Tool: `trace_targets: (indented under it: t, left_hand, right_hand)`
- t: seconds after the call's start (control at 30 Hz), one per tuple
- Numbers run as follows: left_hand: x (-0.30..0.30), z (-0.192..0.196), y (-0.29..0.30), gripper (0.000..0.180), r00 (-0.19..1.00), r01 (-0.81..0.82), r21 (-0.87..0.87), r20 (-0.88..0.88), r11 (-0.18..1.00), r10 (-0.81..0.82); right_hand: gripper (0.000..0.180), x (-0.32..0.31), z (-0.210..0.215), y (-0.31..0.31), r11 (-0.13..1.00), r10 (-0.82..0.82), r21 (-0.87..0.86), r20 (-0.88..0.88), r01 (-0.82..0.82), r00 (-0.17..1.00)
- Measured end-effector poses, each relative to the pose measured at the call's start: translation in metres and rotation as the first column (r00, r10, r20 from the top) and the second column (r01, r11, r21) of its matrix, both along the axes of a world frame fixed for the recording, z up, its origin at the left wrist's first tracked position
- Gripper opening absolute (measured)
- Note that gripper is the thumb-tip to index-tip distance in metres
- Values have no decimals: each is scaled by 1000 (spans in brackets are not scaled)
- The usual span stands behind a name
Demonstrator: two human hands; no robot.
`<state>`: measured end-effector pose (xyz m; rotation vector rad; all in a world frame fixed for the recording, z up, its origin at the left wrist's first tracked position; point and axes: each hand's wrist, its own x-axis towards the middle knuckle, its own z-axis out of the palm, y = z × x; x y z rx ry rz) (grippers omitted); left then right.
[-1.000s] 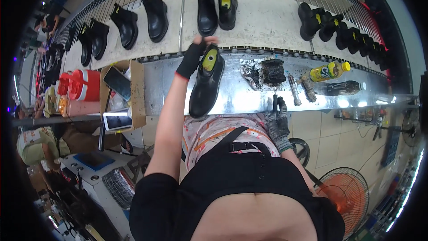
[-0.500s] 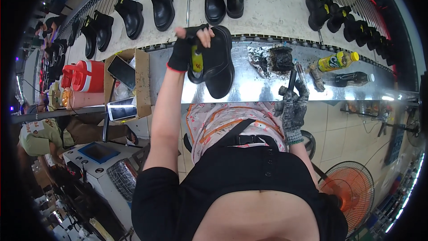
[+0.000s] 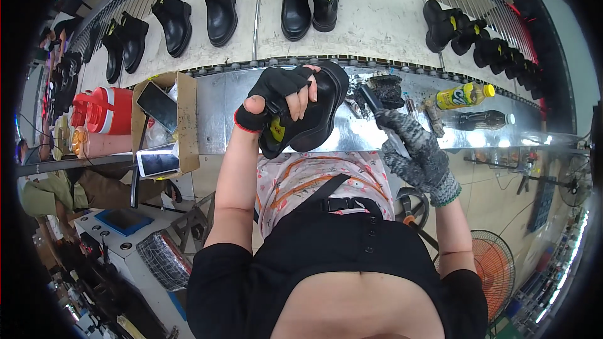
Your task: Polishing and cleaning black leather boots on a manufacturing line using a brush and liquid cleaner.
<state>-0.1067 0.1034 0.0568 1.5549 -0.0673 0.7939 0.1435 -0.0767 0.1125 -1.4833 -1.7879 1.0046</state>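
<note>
My left hand (image 3: 286,94), in a black fingerless glove, is closed on a black shoe (image 3: 320,110) above the metal ledge. The shoe is tilted on its side, sole edge to the right, with a yellow insole in its opening. My right hand (image 3: 419,154), in a grey knitted glove, grips a stick-shaped tool (image 3: 370,97) with a black end and a pale part between the fingers. Its exact kind I cannot make out. Just beyond the tool, a black-stained block (image 3: 386,90) lies on smeared wrapping on the ledge.
Black boots (image 3: 220,12) line the conveyor (image 3: 251,31) beyond the ledge (image 3: 217,113). On the left stand a red jug (image 3: 113,110) and a cardboard box (image 3: 187,119) with phones. A yellow-labelled bottle (image 3: 461,96) and a dark-liquid bottle (image 3: 483,119) lie right. An orange fan (image 3: 493,267) stands lower right.
My left hand has tipped the shoe and brought it to the right, its fingers now across it. The right hand has swung the tool leftward, nearer the shoe. The boots beyond shift slightly left.
</note>
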Motion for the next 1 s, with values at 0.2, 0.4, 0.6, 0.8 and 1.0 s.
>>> trace_targets:
  t: [0.2,0.4,0.6,0.8,1.0]
  left_hand:
    - [3,1,-1,88,1000,16,-22,7,1000,-16]
    - [2,2,-1,87,1000,22,-40,-1,999,-22]
    - [3,2,0,87,1000,16,-37,-7,999,-17]
    - [-3,-7,13,88,999,42,-24,-12,999,-42]
    - [-20,-27,26,90,987,-20,-143,155,990,43]
  right_hand:
    - [50,-9,11,8,981,117,106,359,-165,926]
    - [54,-11,11,15,980,119,106,356,-166,927]
    - [52,-6,23,23,980,146,73,376,-187,915]
    - [42,-4,18,35,990,127,60,0,-127,992]
    - [47,-25,-17,37,997,43,72,-48,-40,998]
